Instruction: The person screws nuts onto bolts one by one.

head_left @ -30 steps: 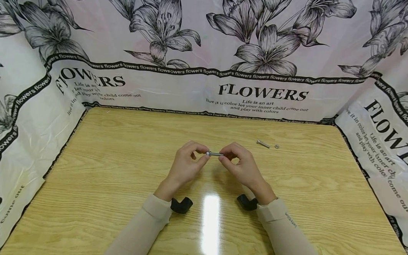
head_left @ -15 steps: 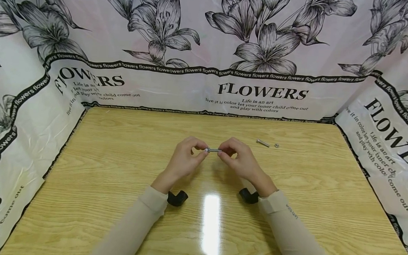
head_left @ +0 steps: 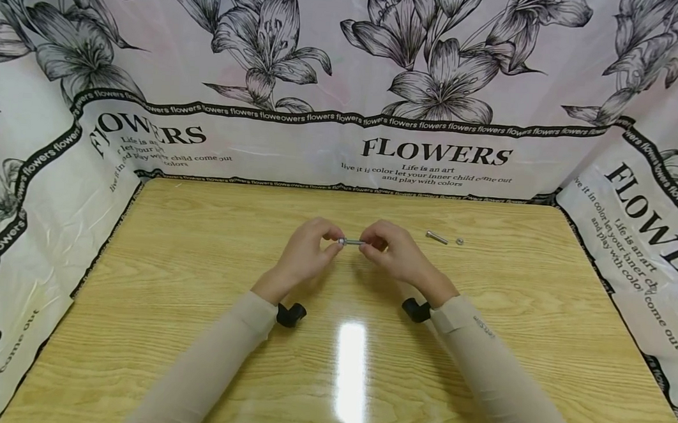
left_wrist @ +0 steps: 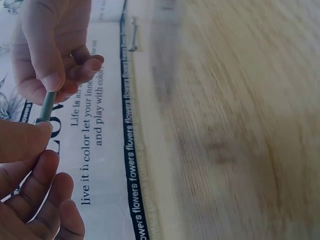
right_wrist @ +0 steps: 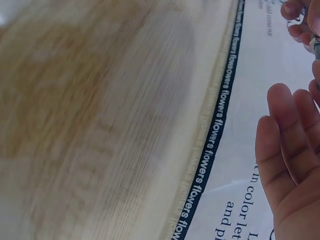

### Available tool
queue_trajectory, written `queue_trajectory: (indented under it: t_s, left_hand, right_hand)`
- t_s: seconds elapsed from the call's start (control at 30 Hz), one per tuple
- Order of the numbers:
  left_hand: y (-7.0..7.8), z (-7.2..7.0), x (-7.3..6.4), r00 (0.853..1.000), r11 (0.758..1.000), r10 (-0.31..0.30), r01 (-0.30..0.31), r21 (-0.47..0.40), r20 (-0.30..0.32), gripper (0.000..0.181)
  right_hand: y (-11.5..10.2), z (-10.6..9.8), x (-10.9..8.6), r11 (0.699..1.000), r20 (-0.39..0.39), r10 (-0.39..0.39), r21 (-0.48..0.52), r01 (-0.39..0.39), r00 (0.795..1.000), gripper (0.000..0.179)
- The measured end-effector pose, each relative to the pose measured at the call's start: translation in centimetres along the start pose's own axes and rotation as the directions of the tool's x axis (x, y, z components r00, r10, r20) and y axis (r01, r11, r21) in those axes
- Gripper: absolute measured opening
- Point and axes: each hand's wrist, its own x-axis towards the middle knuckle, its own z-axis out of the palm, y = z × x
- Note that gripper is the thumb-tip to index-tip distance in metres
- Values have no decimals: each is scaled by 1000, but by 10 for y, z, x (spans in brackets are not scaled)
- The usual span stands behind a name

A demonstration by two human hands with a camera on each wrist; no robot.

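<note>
A silver bolt (head_left: 354, 242) is held level between both hands over the middle of the table. At its left end my left hand (head_left: 305, 254) pinches it between thumb and fingertips, beside a nut (head_left: 342, 241). The fingertips of my right hand (head_left: 397, 256) pinch the opposite end. In the left wrist view the threaded shank (left_wrist: 47, 106) shows between the two hands, and the fingers hide both of its ends. Only a short piece of the bolt (right_wrist: 317, 49) appears at the edge of the right wrist view, where the lower fingers of my right hand (right_wrist: 300, 160) are extended.
A second bolt (head_left: 437, 238) lies on the wooden table (head_left: 198, 261) at the back right, with a loose nut (head_left: 459, 241) beside it. White flower-printed cloth (head_left: 296, 152) encloses the back and sides. Black wrist cameras (head_left: 291, 315) sit under the sleeves.
Both hands have moved slightly away from the body and a little to the left, carrying the bolt between them. The second bolt and loose nut stay where they were.
</note>
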Motion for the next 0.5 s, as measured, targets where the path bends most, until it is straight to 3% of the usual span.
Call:
queue_trajectory:
  t_s: [0.5]
  left_hand:
    - [-13,-2,20,991,993,-84,74,96,105,5]
  right_hand:
    - [12,-3,24,990,116,121,-86,-111,986,4]
